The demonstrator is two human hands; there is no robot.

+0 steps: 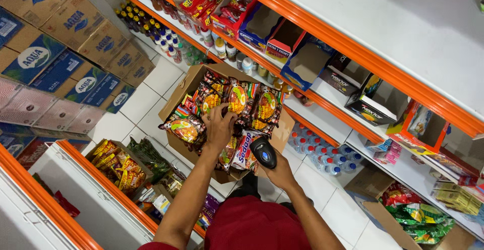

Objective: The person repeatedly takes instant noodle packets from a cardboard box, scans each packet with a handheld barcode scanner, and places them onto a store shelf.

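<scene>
An open cardboard box [177, 94] on the tiled floor is packed with several colourful instant noodle packets [242, 98]. My left hand [220, 125] reaches into the box, fingers curled on the packets near its middle. My right hand [279, 172] sits just beside the box's near edge and grips a black handheld barcode scanner [264, 152], whose head points toward the packets.
Orange-edged white shelves [353, 48] on the right carry snack display cartons, with bottles below. Stacked water cartons [65, 38] stand at the left. A second box of snack packets [121, 167] and another box with green bags [418, 219] are on the floor.
</scene>
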